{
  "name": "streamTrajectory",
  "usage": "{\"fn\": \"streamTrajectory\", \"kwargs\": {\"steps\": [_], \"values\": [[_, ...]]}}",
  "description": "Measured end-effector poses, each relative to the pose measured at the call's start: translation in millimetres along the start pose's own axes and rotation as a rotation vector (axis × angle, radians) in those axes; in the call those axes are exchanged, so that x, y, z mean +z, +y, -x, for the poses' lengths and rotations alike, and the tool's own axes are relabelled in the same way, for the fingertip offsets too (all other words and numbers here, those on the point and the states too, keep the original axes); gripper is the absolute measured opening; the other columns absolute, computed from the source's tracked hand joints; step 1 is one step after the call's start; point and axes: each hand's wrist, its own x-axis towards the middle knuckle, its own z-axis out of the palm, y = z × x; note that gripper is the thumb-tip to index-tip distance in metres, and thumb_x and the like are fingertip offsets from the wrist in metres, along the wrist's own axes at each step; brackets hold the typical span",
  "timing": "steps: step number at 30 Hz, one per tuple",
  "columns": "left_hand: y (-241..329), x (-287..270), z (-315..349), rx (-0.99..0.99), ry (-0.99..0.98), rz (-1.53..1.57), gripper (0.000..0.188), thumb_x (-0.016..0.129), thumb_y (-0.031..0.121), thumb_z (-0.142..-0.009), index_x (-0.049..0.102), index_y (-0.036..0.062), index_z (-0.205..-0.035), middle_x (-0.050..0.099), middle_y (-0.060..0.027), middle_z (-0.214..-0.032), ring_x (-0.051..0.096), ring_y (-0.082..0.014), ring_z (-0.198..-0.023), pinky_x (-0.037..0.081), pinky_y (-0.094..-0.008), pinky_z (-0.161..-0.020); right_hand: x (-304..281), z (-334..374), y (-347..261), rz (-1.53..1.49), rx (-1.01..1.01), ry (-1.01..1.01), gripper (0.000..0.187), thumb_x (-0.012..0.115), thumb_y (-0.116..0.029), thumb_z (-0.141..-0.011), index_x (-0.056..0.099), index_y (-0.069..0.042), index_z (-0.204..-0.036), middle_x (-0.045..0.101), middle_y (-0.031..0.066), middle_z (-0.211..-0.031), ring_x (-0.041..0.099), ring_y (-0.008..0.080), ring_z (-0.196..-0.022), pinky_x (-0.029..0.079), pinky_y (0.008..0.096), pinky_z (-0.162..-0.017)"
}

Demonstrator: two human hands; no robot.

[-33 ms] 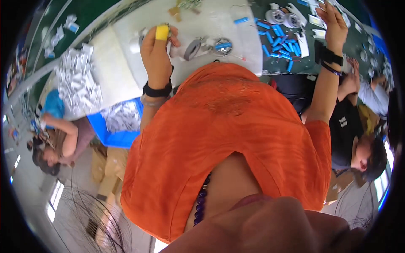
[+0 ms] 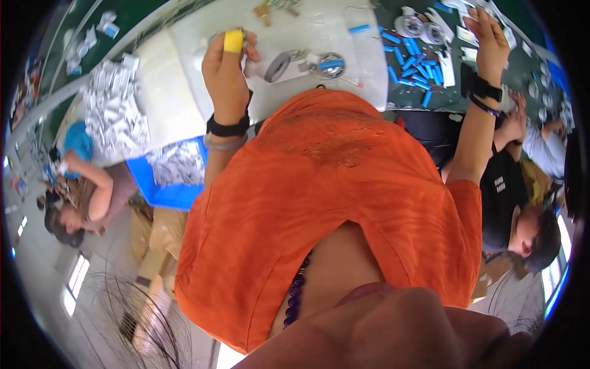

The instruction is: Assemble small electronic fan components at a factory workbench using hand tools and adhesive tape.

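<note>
My left hand [image 2: 226, 71], with yellow tape round its thumb, is raised over the pale work mat [image 2: 169, 80]. Its fingers are bent together round something small that I cannot make out. Just right of it lie a grey ring [image 2: 278, 67] with a white part and a round metal-rimmed piece [image 2: 337, 72] with a blue cylindrical cell [image 2: 330, 64] across it. My right hand [image 2: 493, 49] reaches out at the far right, fingers stretched and a little apart, beside white plastic parts [image 2: 468, 34]. Nothing shows in it.
Blue cells [image 2: 421, 74] with wires lie heaped on the green tabletop [image 2: 393, 101], near white round housings [image 2: 409, 26]. White pieces [image 2: 114, 104] are piled at the left, with more in a blue bin [image 2: 163, 198]. One person [image 2: 80, 197] sits left, others [image 2: 507, 184] right.
The view has shifted slightly, so the table items appear a little farther right. Both hands keep nearly the same place and pose.
</note>
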Motion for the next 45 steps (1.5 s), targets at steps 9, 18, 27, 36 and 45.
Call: {"fn": "streamTrajectory", "kwargs": {"steps": [9,18,27,36,45], "values": [[34.4,-80.5,17.1,0.200,0.326,0.004,0.021,0.052,0.014,-0.097,0.062,-0.0049,-0.095,0.064,-0.0082,-0.085,0.053,-0.0121,-0.062,0.053,-0.0387,-0.087,156.2,88.9,-31.5,0.014,0.035,-0.572,0.027,0.058,-0.020,-0.096,0.065,0.002,-0.110,0.072,0.0107,-0.097,0.070,0.0155,-0.081,0.053,0.0246,-0.075],[28.8,-134.2,58.7,0.185,0.340,0.234,0.028,0.050,0.020,-0.099,0.062,-0.0044,-0.095,0.055,-0.0051,-0.069,0.050,-0.0131,-0.061,0.053,-0.0451,-0.086,338.5,172.0,-54.7,-0.264,0.243,-1.095,0.023,0.059,-0.018,-0.095,0.064,0.004,-0.103,0.068,0.0074,-0.087,0.067,0.0130,-0.071,0.052,0.0239,-0.064],[5.3,-156.7,72.0,0.088,0.417,0.209,0.025,0.047,0.017,-0.098,0.058,-0.0050,-0.099,0.050,-0.0056,-0.073,0.051,-0.0161,-0.066,0.049,-0.0503,-0.093,384.6,172.4,-51.2,-0.047,0.085,-1.166,0.038,0.061,-0.010,-0.090,0.052,0.003,-0.125,0.063,0.0142,-0.105,0.066,0.0171,-0.083,0.055,0.0292,-0.072],[-25.5,-123.5,49.6,-0.065,0.242,0.134,0.023,0.050,0.015,-0.098,0.060,-0.0053,-0.102,0.057,-0.0054,-0.073,0.053,-0.0123,-0.065,0.053,-0.0412,-0.089,230.1,133.8,5.8,0.318,-0.172,-0.752,0.019,0.066,-0.014,-0.086,0.065,-0.002,-0.101,0.065,0.0139,-0.083,0.064,0.0223,-0.068,0.049,0.0327,-0.060],[-34.1,-51.0,30.8,-0.185,-0.047,0.237,0.023,0.049,0.015,-0.098,0.061,-0.0037,-0.103,0.059,-0.0073,-0.079,0.052,-0.0134,-0.066,0.051,-0.0417,-0.090,118.5,165.0,51.4,0.568,0.017,-0.405,0.025,0.061,-0.023,-0.093,0.066,-0.002,-0.106,0.070,0.0114,-0.083,0.070,0.0168,-0.076,0.052,0.0275,-0.067]]}}
